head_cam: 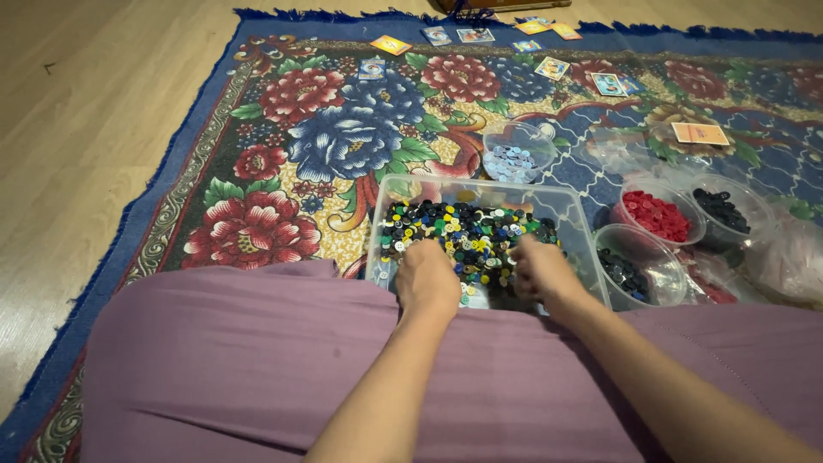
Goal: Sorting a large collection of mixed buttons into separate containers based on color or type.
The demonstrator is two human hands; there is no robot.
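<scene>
A clear rectangular plastic bin (561, 204) sits on the carpet in front of me, filled with mixed coloured buttons (467, 230). My left hand (427, 276) reaches into the bin's near left part, fingers down among the buttons. My right hand (538, 270) rests in the near right part, fingers curled into the pile. The fingertips of both hands are buried, so I cannot see whether either one holds a button.
Round clear bowls stand around the bin: pale blue buttons (512, 161) behind it, red buttons (656, 214), black buttons (722, 209) and dark buttons (626, 273) to the right. Playing cards (549, 67) lie scattered on the floral carpet (326, 129). Purple cloth (240, 360) covers my lap.
</scene>
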